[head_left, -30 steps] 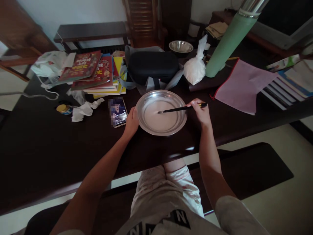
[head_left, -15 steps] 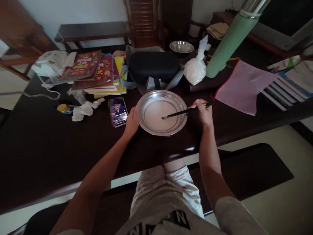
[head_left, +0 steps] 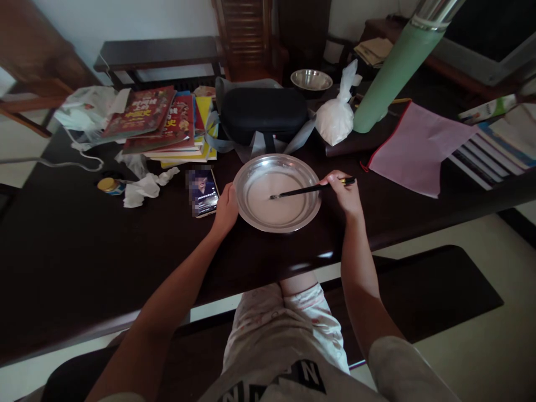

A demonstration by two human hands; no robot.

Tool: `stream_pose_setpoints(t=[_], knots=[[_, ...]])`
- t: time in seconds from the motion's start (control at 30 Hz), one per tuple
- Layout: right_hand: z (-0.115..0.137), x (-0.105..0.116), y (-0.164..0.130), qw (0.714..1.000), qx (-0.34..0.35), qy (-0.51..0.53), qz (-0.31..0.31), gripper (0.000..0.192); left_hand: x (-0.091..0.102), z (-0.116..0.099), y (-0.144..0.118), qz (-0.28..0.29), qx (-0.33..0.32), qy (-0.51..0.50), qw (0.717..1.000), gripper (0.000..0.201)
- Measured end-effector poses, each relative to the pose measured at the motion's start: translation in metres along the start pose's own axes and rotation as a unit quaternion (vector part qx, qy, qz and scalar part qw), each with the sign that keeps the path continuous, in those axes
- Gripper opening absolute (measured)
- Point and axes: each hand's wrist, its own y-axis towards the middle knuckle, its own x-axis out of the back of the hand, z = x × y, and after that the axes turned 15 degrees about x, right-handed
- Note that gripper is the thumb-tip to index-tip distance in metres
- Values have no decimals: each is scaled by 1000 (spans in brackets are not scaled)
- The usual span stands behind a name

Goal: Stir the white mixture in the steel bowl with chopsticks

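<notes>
A shiny metal basin (head_left: 277,226) sits on the dark table in front of me, with a pale, milky mixture (head_left: 276,209) in its bottom. My left hand (head_left: 226,211) grips the basin's left rim, its fingers partly hidden behind the edge. In my right hand (head_left: 347,194) is a pair of black chopsticks (head_left: 297,191), closed together and slanting over the basin's right rim. Their tips reach into the mixture near the middle. Just left of my left hand lies a phone (head_left: 206,192) with its screen lit.
Behind the basin stands a black case (head_left: 263,114) with grey straps. A tied bag of white powder (head_left: 335,120) and a tall green bottle (head_left: 397,78) are at back right, near a pink mesh pouch (head_left: 419,151). Stacked books (head_left: 142,114), crumpled tissue (head_left: 142,190) and a small jar (head_left: 109,186) lie left.
My right hand has shifted slightly left, and the chopstick tips have moved left and a little away from me through the mixture. The basin and my left hand stay where they were.
</notes>
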Motion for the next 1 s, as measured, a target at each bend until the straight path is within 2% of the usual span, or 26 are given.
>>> stream_pose_setpoints(t=[0.1, 0.17, 0.3, 0.33, 0.5, 0.67, 0.7, 0.87, 0.93, 1.0], knots=[[0, 0, 0, 999, -4, -14, -51, 58, 0, 2, 1, -1, -5, -8, 1000, 36], [0, 1, 0, 998, -7, -7, -58, 59, 0, 2, 1, -2, -5, -10, 1000, 36], [0, -3, -1, 1000, 4, 10, 21, 57, 0, 0, 0, -6, 2, 2, 1000, 37], [-1, -3, 0, 1000, 9, 10, 24, 56, 0, -1, 0, -8, 4, 4, 1000, 38], [-4, 0, 0, 998, -3, -1, -61, 57, -1, -3, 0, -7, -1, 4, 1000, 38], [-3, -3, 0, 1000, -3, 11, 23, 57, -2, -1, 0, -10, -1, 2, 1000, 38], [-3, -3, 0, 1000, 1, 8, 25, 57, -2, 0, 0, -10, -1, 0, 1000, 38], [-5, 0, 0, 998, -5, -15, -57, 57, -2, 2, 1, -8, -2, -12, 1000, 42], [-4, -1, -1, 999, -11, -7, -35, 59, -2, 3, 1, -9, -5, -11, 1000, 45], [-2, -3, 0, 1000, -10, -2, 13, 59, -2, 3, 1, -11, -5, -9, 1000, 45]])
